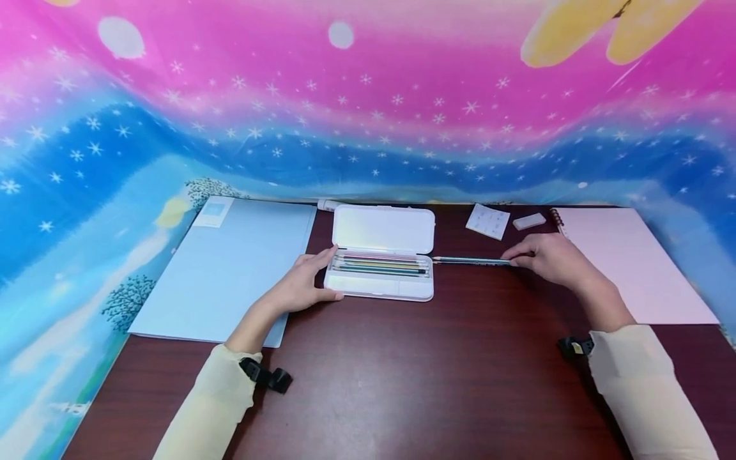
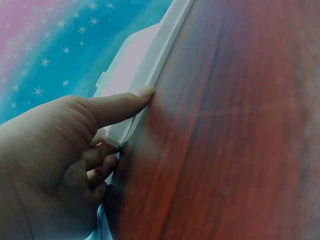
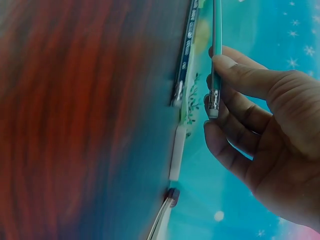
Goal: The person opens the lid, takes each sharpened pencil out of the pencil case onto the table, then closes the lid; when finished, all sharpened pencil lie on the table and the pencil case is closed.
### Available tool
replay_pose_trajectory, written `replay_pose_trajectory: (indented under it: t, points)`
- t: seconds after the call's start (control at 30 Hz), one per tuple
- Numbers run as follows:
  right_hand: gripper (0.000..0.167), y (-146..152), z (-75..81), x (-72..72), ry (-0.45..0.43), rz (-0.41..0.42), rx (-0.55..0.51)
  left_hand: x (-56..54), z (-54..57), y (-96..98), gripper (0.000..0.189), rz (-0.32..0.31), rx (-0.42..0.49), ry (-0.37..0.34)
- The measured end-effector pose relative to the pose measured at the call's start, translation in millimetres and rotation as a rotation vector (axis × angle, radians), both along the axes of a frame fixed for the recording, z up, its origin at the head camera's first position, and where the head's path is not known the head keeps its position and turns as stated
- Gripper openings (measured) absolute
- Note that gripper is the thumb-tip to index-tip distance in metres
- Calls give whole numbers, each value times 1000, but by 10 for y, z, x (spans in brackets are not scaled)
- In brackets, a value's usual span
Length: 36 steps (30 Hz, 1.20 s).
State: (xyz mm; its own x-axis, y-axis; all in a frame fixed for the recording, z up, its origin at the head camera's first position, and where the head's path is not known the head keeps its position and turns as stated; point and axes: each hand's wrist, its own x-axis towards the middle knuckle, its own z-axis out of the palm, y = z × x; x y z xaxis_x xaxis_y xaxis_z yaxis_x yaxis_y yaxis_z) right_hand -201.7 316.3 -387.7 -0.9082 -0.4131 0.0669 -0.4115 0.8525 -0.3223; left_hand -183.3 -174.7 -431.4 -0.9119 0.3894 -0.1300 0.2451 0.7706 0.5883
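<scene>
A smooth, pale blue folder [image 1: 230, 275], a small label [image 1: 213, 212] at its far corner, lies flat at left on a glossy, reddish-brown wood-grain table [image 1: 397, 377]. Beside it, a person's left hand [image 1: 299, 284] grips the left end of a white, round-cornered pencil case [image 1: 383, 230], thumb against the near edge and fingers around the end. The case, shiny and plastic-looking, lies open, its lid laid back away from the person; slim pencils [image 1: 379, 264] line its rear compartment, parallel to its long side. To the right, the right hand [image 1: 549, 259], well apart from the left, pinches a green-striped pencil [image 3: 217, 35] between thumb and fingers near its eraser end, where a crimped metal band shows. The held pencil is just right of the case, its long axis running left to right, its sharpened tip pointing left toward the case; whether the two touch cannot be told. In the right-wrist view, a dark pencil [image 3: 186, 52] lies on the tabletop. Beyond the right hand are a square, printed white paper [image 1: 489, 221] and a block-shaped white eraser [image 1: 529, 222]. At far right lies a spiral-bound, pale pink notebook [image 1: 644, 268].
</scene>
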Motion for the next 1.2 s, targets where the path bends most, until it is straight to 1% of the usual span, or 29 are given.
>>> replay_pose_trajectory:
  t: [0.2, 0.4, 0.53, 0.67, 0.77, 0.87, 0.93, 1.2]
  points:
    - [18, 59, -24, 33, -61, -31, -4, 1, 9, 5, 101, -3, 1, -5]
    - [17, 13, -34, 26, -102, -43, 21, 5, 12, 2, 101, -1, 1, -9]
    - [12, -33, -45, -6, -110, -46, 60, 10, 9, -3, 101, 1, 1, -3]
    - [7, -65, -65, -44, -83, -34, 96, 12, 2, 2, 100, 2, 4, -2]
    - [15, -89, -78, -59, -73, -37, 115, 15, 2, 5, 100, -1, 5, -3]
    - [28, -106, -84, -64, -88, -44, 126, 13, 1, 3, 101, 0, 4, -6]
    - [32, -115, -85, -69, -101, -49, 125, 9, 0, 0, 101, -1, 4, -4]
    - [19, -135, -84, -90, -115, -52, 139, 3, 5, -9, 101, -5, -3, -4]
